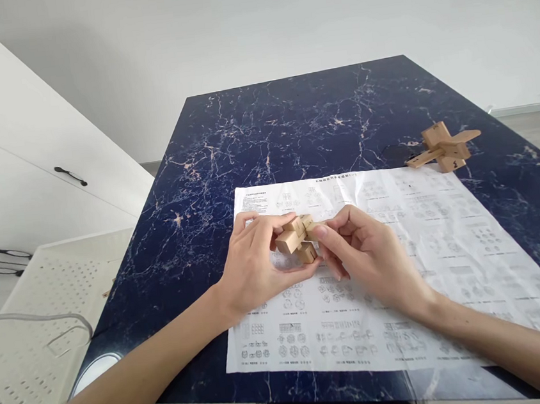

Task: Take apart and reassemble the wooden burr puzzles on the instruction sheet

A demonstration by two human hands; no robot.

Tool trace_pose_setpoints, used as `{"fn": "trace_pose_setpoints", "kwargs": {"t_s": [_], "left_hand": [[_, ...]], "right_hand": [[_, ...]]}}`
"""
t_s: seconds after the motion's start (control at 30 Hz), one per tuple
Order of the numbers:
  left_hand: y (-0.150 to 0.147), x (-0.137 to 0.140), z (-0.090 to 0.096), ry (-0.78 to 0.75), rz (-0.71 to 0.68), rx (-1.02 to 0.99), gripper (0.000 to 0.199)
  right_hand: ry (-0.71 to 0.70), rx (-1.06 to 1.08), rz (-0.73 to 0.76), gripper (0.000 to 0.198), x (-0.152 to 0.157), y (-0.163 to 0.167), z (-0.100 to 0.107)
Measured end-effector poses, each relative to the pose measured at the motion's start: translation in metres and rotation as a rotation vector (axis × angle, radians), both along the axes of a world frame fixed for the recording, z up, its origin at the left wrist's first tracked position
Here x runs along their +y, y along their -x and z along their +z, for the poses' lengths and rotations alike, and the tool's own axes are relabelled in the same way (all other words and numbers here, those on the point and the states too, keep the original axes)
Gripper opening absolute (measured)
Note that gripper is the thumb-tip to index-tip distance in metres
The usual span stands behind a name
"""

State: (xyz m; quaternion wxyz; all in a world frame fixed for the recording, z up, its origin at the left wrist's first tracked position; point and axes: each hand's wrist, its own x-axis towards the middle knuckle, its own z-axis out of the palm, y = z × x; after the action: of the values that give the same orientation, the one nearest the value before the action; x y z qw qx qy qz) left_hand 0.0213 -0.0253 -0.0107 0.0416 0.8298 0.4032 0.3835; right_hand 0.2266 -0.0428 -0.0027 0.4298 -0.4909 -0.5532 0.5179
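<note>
Between my two hands, above a printed instruction sheet (304, 301), is a wooden burr puzzle (297, 232) of interlocking notched blocks. My left hand (257, 261) is closed round its left side, with the thumb below and the fingers above. With thumb and fingers, my right hand (361, 247) pinches a block at the puzzle's right side. Whether that block is fully seated in the others I cannot tell. Part of the puzzle is covered by my fingers.
A second wooden puzzle (442, 147), a cross of blocks, rests at the sheet's upper right edge. The dark blue marbled table (262, 132) holds both. To the left are a white cabinet (27, 144), a perforated white surface (26, 356) and a grey cable (35, 314).
</note>
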Motion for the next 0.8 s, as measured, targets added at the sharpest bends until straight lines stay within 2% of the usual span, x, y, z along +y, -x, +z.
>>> {"fn": "trace_pose_setpoints", "kwargs": {"t_s": [0.23,0.43,0.57,0.67,0.8], "left_hand": [[-0.001,-0.001,-0.003,0.058,0.025,0.022,0.062],[-0.002,0.003,-0.001,-0.028,-0.013,0.038,0.057],[-0.003,0.003,0.001,-0.022,-0.019,0.025,0.055],[-0.003,0.002,0.004,0.05,-0.033,-0.031,0.057],[-0.001,0.003,0.011,0.274,-0.082,-0.208,0.062]], "right_hand": [[0.037,-0.046,0.047,0.035,-0.004,-0.002,0.004],[0.039,-0.03,0.061,0.035,-0.005,0.001,0.006],[0.02,-0.05,0.059,0.036,-0.003,-0.001,0.007],[-0.01,-0.017,0.081,0.04,-0.001,-0.003,0.009],[-0.066,0.009,0.036,0.04,0.002,-0.007,0.009]]}}
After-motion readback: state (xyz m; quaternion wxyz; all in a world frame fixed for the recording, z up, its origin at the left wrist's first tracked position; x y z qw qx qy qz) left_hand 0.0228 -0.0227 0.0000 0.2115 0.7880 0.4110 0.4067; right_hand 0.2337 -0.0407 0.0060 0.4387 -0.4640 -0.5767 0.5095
